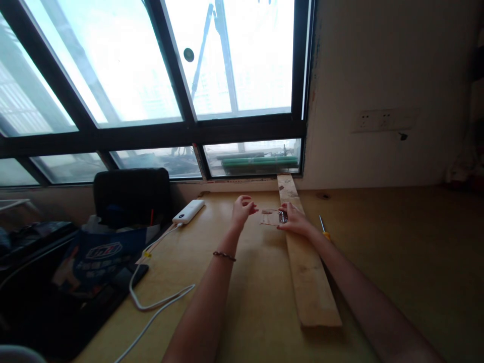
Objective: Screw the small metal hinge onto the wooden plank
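My right hand (295,220) rests on a long wooden plank (308,275) and pinches a small metal part (283,216) at the plank's left edge. A small clear plastic bag (269,217) lies on the wooden table (397,262) just left of that part. My left hand (242,209) hovers a little left of the bag with its fingers curled together; whether anything is between them I cannot tell. A thin bracelet is on the left wrist.
A screwdriver with a yellow handle (323,229) lies right of the plank. A white power bank (188,211) with a white cable (151,297) sits at the left. A blue bag (102,252) and black chair back (131,194) stand at far left. Window and wall behind.
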Demonstrator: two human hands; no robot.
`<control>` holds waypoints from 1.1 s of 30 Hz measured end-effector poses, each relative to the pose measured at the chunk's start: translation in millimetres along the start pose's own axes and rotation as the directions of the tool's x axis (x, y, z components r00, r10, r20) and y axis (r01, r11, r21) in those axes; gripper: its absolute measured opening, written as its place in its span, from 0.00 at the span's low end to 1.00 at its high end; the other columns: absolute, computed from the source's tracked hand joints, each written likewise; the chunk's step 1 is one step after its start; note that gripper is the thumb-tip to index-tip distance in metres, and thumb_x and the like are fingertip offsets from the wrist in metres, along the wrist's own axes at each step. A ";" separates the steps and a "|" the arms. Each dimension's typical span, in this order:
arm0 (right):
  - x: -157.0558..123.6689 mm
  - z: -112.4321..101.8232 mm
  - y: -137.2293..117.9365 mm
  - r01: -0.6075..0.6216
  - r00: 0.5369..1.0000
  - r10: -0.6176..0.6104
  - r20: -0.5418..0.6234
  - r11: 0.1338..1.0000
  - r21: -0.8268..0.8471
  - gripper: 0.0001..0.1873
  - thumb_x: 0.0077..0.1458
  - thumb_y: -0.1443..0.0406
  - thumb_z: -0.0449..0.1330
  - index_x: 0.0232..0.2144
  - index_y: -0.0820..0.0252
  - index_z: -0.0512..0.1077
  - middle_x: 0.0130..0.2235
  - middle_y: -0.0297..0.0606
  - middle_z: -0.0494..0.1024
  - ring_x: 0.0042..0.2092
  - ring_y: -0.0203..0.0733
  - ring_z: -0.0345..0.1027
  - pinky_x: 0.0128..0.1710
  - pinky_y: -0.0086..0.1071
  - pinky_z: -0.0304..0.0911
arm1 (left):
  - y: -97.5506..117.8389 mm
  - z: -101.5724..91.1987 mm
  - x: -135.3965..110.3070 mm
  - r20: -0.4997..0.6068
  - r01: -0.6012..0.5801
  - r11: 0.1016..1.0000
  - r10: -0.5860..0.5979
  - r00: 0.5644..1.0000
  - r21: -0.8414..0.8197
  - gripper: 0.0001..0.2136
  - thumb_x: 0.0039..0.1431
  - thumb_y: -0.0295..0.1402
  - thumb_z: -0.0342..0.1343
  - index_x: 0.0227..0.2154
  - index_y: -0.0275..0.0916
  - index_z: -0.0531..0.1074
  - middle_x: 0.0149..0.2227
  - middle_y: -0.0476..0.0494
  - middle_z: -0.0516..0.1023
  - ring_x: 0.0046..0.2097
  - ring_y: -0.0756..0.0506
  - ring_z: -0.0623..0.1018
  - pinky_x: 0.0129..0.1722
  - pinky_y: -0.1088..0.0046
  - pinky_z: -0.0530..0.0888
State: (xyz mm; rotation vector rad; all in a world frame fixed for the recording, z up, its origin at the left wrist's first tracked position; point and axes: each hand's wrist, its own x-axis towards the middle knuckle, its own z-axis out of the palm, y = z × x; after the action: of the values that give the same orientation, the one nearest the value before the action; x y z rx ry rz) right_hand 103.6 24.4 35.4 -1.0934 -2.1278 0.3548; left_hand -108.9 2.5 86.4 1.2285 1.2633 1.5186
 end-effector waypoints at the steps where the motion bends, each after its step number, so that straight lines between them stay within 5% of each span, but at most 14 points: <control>1: 0.0 0.1 0.0 -0.005 1.000 0.005 -0.002 1.000 0.001 0.36 0.29 0.61 0.67 0.43 0.59 0.57 0.46 0.43 0.68 0.49 0.46 0.62 0.48 0.38 0.57 | 1.4 -11.0 2.7 -0.016 0.041 0.999 -0.041 0.999 -0.031 0.08 0.46 0.26 0.53 0.32 0.36 0.64 0.23 0.48 0.72 0.23 0.51 0.73 0.29 0.71 0.72; 6: -0.3 0.0 -0.1 -0.018 1.000 0.018 0.008 1.000 0.000 0.37 0.28 0.59 0.67 0.43 0.59 0.57 0.46 0.43 0.69 0.49 0.47 0.62 0.48 0.39 0.57 | 0.2 -34.7 9.7 -0.115 0.083 0.993 -0.092 0.989 -0.081 0.06 0.43 0.23 0.47 0.25 0.33 0.68 0.25 0.46 0.73 0.25 0.54 0.73 0.30 0.76 0.71; 11: -0.5 -1.2 -0.6 -0.018 1.000 0.018 0.017 1.000 -0.002 0.37 0.29 0.59 0.67 0.43 0.59 0.58 0.48 0.43 0.67 0.50 0.47 0.61 0.49 0.39 0.56 | -9.6 7.3 1.6 0.005 -0.055 0.965 0.056 0.998 0.255 0.08 0.47 0.30 0.50 0.27 0.33 0.72 0.26 0.43 0.74 0.28 0.50 0.73 0.27 0.76 0.69; 17: -0.2 -1.7 -2.7 -0.003 1.000 0.004 0.011 0.999 -0.041 0.37 0.30 0.57 0.66 0.44 0.60 0.59 0.46 0.43 0.67 0.49 0.47 0.61 0.48 0.39 0.56 | -28.3 60.7 -14.3 0.177 -0.277 0.648 0.217 0.960 0.709 0.10 0.44 0.38 0.57 0.28 0.39 0.76 0.28 0.45 0.76 0.32 0.48 0.73 0.32 0.74 0.66; 26: 1.0 -0.6 -1.3 0.011 1.000 -0.010 0.007 0.996 -0.089 0.36 0.30 0.58 0.66 0.44 0.59 0.59 0.46 0.42 0.68 0.48 0.47 0.61 0.48 0.40 0.56 | -35.1 73.7 -9.6 0.104 -0.111 0.636 0.049 0.993 0.763 0.10 0.46 0.39 0.56 0.31 0.45 0.76 0.32 0.48 0.78 0.36 0.46 0.74 0.34 0.73 0.63; 33: 1.4 -0.2 -2.9 -0.007 1.000 0.007 -0.003 0.997 -0.083 0.32 0.34 0.59 0.63 0.44 0.60 0.60 0.46 0.44 0.68 0.48 0.47 0.62 0.48 0.40 0.55 | -34.6 81.8 -24.2 0.128 -0.220 0.491 0.215 0.968 0.843 0.09 0.53 0.35 0.50 0.33 0.42 0.74 0.37 0.43 0.75 0.43 0.44 0.70 0.42 0.67 0.60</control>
State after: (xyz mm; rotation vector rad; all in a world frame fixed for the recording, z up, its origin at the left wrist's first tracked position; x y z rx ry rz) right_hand 101.4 23.7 37.8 -1.1476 -2.1533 0.2700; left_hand -24.1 3.3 50.6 2.0851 2.0364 0.9935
